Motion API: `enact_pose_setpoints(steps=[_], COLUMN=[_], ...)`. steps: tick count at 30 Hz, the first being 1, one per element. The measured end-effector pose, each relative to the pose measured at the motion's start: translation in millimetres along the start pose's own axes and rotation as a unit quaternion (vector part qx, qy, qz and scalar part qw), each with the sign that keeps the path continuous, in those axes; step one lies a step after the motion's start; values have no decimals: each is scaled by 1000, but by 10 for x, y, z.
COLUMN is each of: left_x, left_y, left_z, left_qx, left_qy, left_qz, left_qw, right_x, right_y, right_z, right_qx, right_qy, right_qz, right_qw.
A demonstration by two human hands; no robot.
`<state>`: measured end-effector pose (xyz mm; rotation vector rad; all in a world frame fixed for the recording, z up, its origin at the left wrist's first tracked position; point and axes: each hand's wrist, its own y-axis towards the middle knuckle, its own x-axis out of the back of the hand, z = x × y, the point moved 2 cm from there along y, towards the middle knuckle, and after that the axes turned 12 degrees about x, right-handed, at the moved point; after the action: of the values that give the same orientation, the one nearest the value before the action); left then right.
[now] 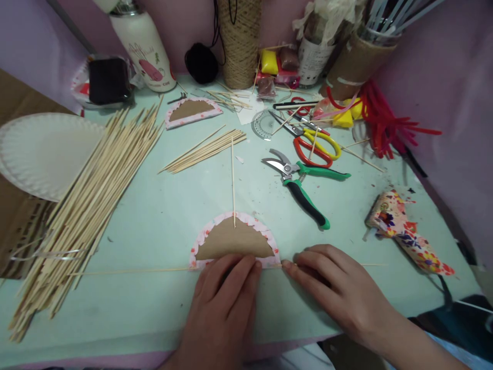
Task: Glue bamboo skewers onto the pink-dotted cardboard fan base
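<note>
A cardboard half-circle with a pink-and-white patterned border lies on the table near me, flat side towards me. Along that flat side runs a long bamboo skewer, sticking out on both sides. My left hand is closed, its fingers and thumb pressing on the flat edge where skewer and cardboard meet. Just past the right corner, my right hand pinches the skewer between thumb and fingers. A second skewer points away from me, its near end overlapping the top of the curve.
A big bundle of skewers lies left, by a white paper plate. Green-handled pruning shears, scissors and a flower-patterned glue gun lie right. Behind are another half-circle, a bottle and a twine spool.
</note>
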<state>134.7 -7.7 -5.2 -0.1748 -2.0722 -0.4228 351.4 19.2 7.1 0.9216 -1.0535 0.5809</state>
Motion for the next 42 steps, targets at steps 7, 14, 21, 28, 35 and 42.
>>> enact_pose_setpoints(steps=[7,14,21,28,35,42], left_x=[-9,4,3,15,28,37], left_y=[8,16,28,55,73,81], left_z=[0,-19,-32,-40,-37,-52], left_qx=[-1,0,8,9,9,11], left_qy=[-9,-9,-12,-13,-11,-5], left_qz=[1,3,-7,-14,-15,-24], left_qw=[1000,1000,1000,1000,1000,1000], right_x=[-32,-23,-27,-14,-11,-16], right_y=[-40,-38,-42,-41,-30,-19], right_z=[3,-1,-3,-6,-8,-8], right_qx=[-12,-10,-9,-7,-6,-6], right_qy=[10,20,15,18,17,7], right_qz=[-3,8,-1,-1,-3,-5], right_qw=[1000,1000,1000,1000,1000,1000])
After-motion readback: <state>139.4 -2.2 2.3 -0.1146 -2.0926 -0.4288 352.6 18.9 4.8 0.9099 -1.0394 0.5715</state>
